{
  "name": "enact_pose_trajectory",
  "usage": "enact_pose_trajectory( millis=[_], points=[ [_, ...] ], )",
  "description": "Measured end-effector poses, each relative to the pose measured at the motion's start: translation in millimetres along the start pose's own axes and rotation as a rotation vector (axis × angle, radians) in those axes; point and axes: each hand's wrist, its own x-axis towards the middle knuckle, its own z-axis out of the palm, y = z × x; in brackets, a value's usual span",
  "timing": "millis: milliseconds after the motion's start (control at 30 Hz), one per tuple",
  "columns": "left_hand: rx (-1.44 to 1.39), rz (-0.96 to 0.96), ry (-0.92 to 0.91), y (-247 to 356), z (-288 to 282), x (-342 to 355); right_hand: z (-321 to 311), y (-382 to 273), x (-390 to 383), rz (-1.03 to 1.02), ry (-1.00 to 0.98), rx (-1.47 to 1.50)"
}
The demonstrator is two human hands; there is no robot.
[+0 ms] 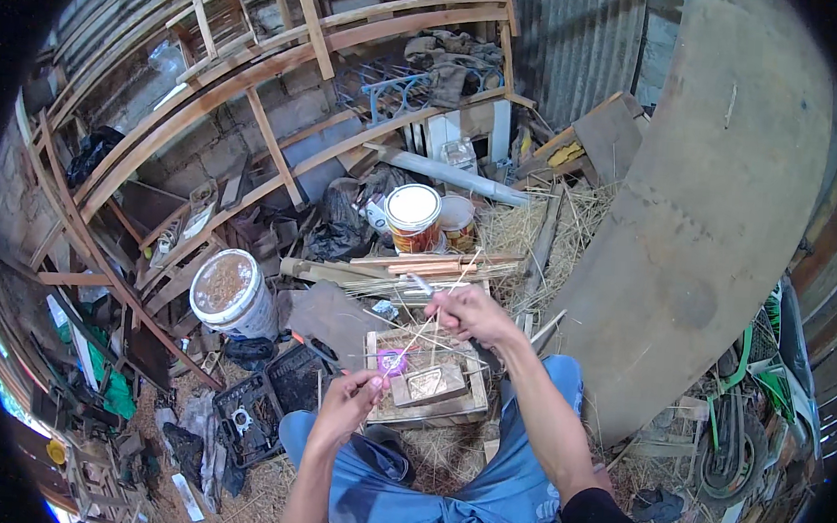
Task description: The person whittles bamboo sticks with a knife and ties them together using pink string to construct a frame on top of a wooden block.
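Note:
Between thumb and fingers, my left hand pinches a thin pale strip, of bamboo or straw, which slants up and away to the right. My right hand is closed around a slim tool, its grey end pointing up-left; the kind of tool is unclear. The strip passes close to the right fingers, and I cannot tell whether they touch it. Below both hands is a low wooden stand between my knees. It bears a wooden block with a carved hollow and a small purple round object.
Beyond the stand lie wooden sticks and loose straw. Paint buckets stand behind; a white bucket is left. An open black tool case lies near my left knee. A large board leans on the right.

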Motion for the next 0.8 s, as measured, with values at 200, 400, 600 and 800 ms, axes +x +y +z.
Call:
enact_pose_trajectory(
  millis=[200, 400, 600, 800],
  points=[
    [-0.165, -0.199, -0.151, -12, -23, -13, -32, -11, -3, -0.073, 0.163, 0.007],
    [-0.185, -0.083, 0.008, -26, -33, -13, -36, -17, -19, -0.178, 0.333, 0.019],
    [-0.091, 0.071, 0.072, -12, 7, 7, 74, 24, -3, 0.074, -0.180, -0.079],
    [0.093, -0.010, -0.012, -27, -7, -5, -6, 0, 0, 0.064, 0.097, -0.061]
  ],
)
